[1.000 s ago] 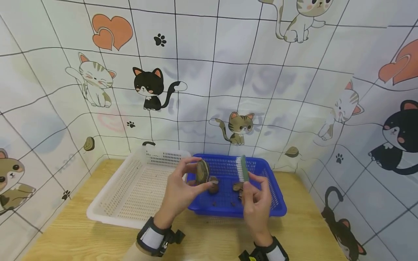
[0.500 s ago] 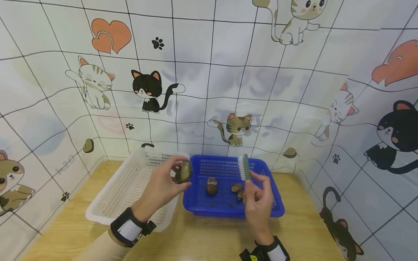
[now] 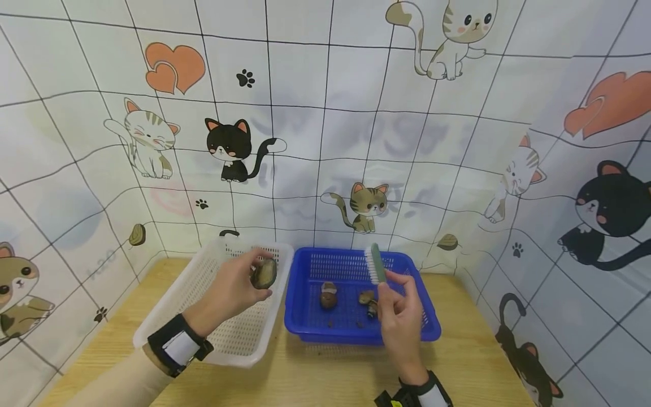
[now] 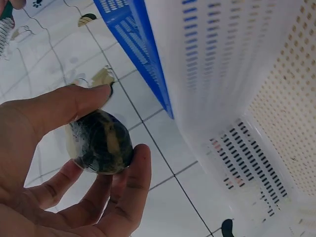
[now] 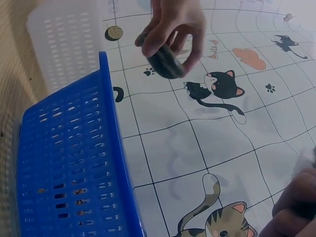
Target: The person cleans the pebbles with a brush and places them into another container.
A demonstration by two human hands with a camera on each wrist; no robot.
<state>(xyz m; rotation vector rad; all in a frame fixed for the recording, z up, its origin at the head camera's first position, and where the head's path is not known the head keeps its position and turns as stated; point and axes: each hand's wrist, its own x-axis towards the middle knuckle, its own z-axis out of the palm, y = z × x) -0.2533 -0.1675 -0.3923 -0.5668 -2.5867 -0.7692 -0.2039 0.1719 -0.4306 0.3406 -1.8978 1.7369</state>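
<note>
My left hand [image 3: 231,285] pinches a smooth, rounded stone [image 3: 264,274], dark green-brown with a tan band, between thumb and fingers. It is held up over the white basket [image 3: 264,345], near that basket's right side. In the left wrist view the stone [image 4: 103,143] looks glossy, with the fingertips around its lower side. My right hand [image 3: 399,311] grips a small scrubbing brush [image 3: 377,264] by its lower end. The brush has a green back and white bristles facing left, and stands upright over the blue basket [image 3: 315,333].
Inside the blue basket lie a brown and whitish stone [image 3: 328,297] and a few more stones [image 3: 368,298], with small crumbs near the front. The two baskets stand side by side on a wooden table [image 3: 305,384]. A cat-printed sheet [image 3: 305,141] closes the back and sides.
My left hand has moved left with the stone, from over the blue basket to over the white one. My right hand keeps the brush in nearly the same place.
</note>
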